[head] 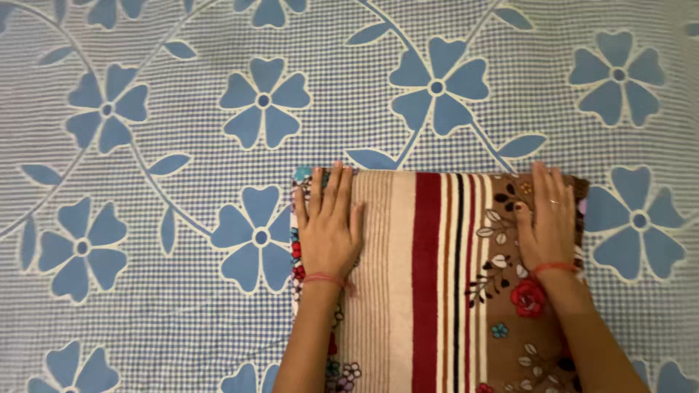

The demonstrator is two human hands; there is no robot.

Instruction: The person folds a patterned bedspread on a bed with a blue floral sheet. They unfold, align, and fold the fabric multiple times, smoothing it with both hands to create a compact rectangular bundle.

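Both hands lie flat, palms down and fingers extended, on a folded towel [437, 291]. Neither hand grasps anything; both are released and pressing on the cloth.

**Position of the hands**
- The left hand [329, 229] rests on the towel's left part, over the cream ribbed band, fingertips reaching the far folded edge. A red thread circles the wrist.
- The right hand [547, 225] rests on the right part, over the brown floral panel, fingertips just short of the far edge. It also carries a red thread at the wrist, and a ring on one finger.

**Position of the towel**
- The towel lies on a bedspread [145, 218] with a blue-and-white checked ground and large blue flowers.
- It occupies the lower centre-right of the view and runs out of frame at the bottom, so its near edge is not visible.
- Its pattern reads, left to right: a narrow floral strip, cream ribbing, red, black and cream stripes, then brown with flowers.

**State of progress (judgement)**
- The far edge is straight and squared at both corners, which suggests at least one fold is already made and is being smoothed flat.
- The number of layers cannot be confirmed from above; the thickness at the edge is probably more than a single ply.
- The cloth remains fairly wide, so further folds and final placement appear to be outstanding.
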